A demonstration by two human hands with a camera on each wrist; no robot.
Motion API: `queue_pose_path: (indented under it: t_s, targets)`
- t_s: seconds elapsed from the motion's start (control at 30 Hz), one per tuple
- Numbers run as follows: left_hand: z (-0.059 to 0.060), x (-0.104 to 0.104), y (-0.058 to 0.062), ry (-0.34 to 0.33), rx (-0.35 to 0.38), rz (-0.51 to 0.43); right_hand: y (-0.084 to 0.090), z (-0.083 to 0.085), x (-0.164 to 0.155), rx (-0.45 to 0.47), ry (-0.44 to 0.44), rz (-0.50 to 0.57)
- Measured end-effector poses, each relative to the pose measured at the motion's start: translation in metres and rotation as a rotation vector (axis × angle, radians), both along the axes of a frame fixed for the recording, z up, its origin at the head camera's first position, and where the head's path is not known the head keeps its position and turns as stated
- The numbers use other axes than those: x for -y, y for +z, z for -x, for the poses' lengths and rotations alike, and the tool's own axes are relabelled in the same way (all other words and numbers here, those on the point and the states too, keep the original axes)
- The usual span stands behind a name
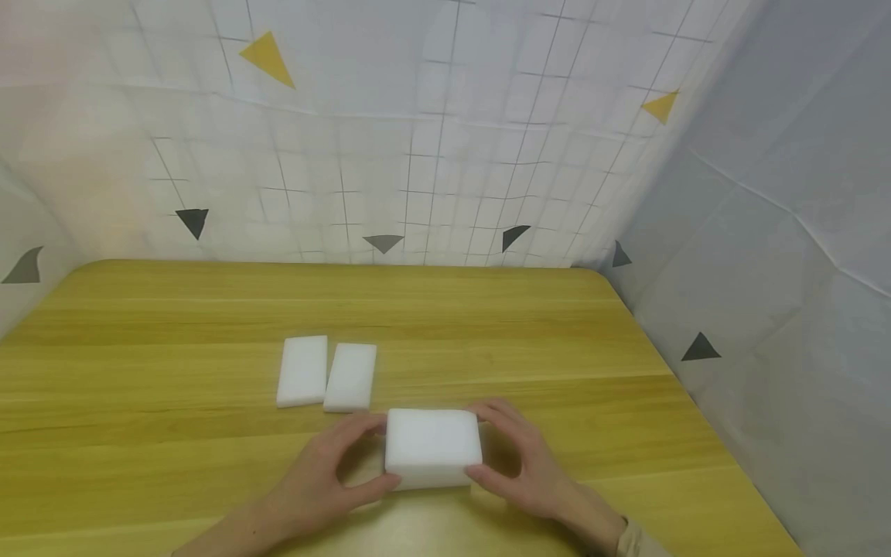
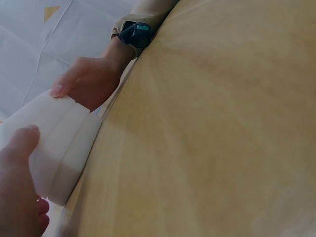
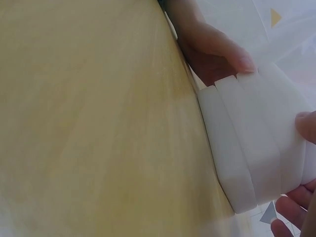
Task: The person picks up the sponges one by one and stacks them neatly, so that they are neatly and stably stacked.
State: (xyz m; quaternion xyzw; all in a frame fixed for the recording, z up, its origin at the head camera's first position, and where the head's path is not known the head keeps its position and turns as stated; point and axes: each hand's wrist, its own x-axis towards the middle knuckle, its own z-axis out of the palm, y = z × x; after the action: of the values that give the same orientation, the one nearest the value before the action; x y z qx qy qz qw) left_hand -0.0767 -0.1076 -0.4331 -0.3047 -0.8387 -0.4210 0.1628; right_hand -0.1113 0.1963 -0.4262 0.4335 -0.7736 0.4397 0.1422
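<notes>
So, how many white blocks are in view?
5: one left block and one right block on the table; bottom block, middle block and top block stacked between left hand and right hand. None seems hidden.

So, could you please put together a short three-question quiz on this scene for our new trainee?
1. How many loose white slabs lie on the table apart from the stack?
2. True or false: the left hand and the right hand both grip the stack, one at each end.
3. In the head view, where do the loose white slabs lie relative to the stack? A) nearer and to the right; B) farther and to the left; C) on top of it.

Key: 1. Two. 2. True. 3. B.
</notes>
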Motion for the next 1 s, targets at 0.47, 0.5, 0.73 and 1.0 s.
queue_pose_path:
  t_s: [0.47, 0.5, 0.73, 1.0]
  targets:
    - [-0.0001, 0.0012, 0.0012, 0.01, -0.046, 0.009, 0.0017, 0.0, 0.0004, -0.006, 0.009, -0.002]
    - [0.0, 0.0012, 0.0012, 0.011, -0.046, 0.009, 0.0018, 0.0001, 0.0003, -0.004, 0.009, -0.004]
    - [-0.0002, 0.0015, 0.0023, 0.007, 0.046, 0.016, 0.0012, 0.0011, -0.0013, -0.003, 0.007, -0.007]
    - [0.0003, 0.0035, 0.0008, -0.023, -0.008, -0.034, 0.0001, 0.0015, -0.001, -0.01, 0.007, -0.01]
